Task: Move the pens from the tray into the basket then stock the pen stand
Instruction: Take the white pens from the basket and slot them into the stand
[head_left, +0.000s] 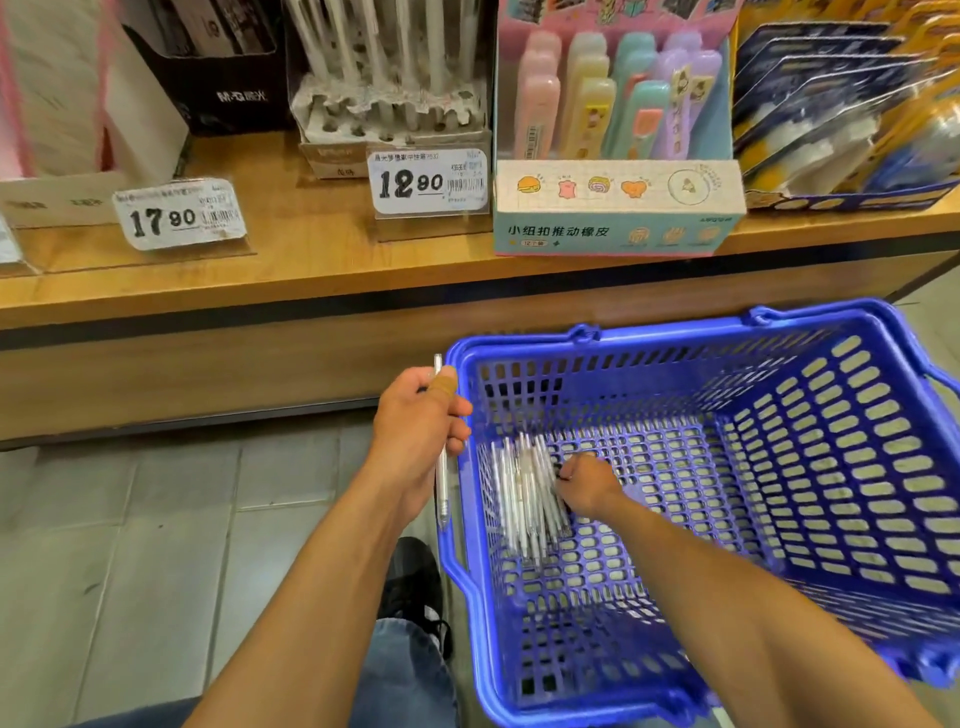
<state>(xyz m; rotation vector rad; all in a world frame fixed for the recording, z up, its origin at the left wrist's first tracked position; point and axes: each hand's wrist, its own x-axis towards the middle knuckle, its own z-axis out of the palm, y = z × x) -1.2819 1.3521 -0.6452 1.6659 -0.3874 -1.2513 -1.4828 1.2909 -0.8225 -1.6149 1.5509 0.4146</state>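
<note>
A blue plastic basket (810, 332) stands on the floor at the lower right. Several white pens (524, 493) lie bunched on its bottom near the left wall. My right hand (584, 483) is down inside the basket, its fingers curled on the pile of pens. My left hand (415, 426) is just outside the basket's left rim and grips one white pen (441, 488) upright. On the wooden shelf above stands the pen stand (395, 111), a holed cardboard insert with several white pens in its back rows and open holes in front.
The wooden shelf (311, 260) carries price tags (428, 179), a box of pastel erasers (618, 202), a black box (218, 78) and blister packs (852, 114). Grey floor tiles lie on the left. My shoe (415, 577) and knee are beside the basket.
</note>
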